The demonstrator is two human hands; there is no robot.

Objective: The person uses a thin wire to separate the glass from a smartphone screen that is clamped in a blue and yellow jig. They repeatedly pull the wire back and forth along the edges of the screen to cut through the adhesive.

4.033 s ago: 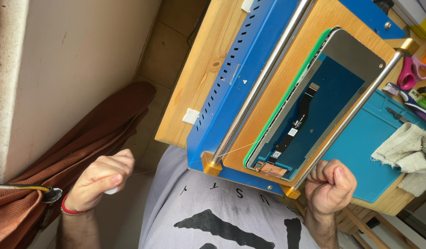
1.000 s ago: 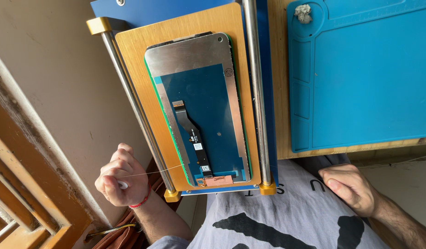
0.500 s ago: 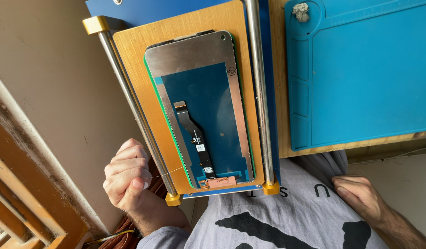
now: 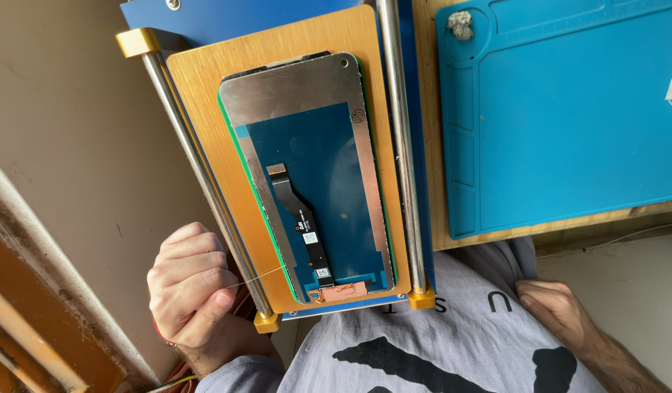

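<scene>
Now the left hand (image 4: pixel 193 287), at 8 o'clock in the view, is a closed fist pinching a thin wire (image 4: pixel 260 274) between thumb and forefinger. The wire runs taut toward 3 o'clock, crosses the left rail (image 4: pixel 205 182) and meets the lower left edge of the screen (image 4: pixel 310 175). Half a second ago the fist sat lower and farther from that rail; it has since risen and closed in, so the wire now bears on the screen's edge. The screen lies back-up on a wooden plate (image 4: pixel 205 80), between the two rails of a blue jig (image 4: pixel 227 14). The right hand (image 4: pixel 558 309), at 5 o'clock, rests on the grey shirt (image 4: pixel 438 356) with fingers loosely curled, holding nothing visible. A blue mat (image 4: pixel 569 116) lies at 2 o'clock.
</scene>
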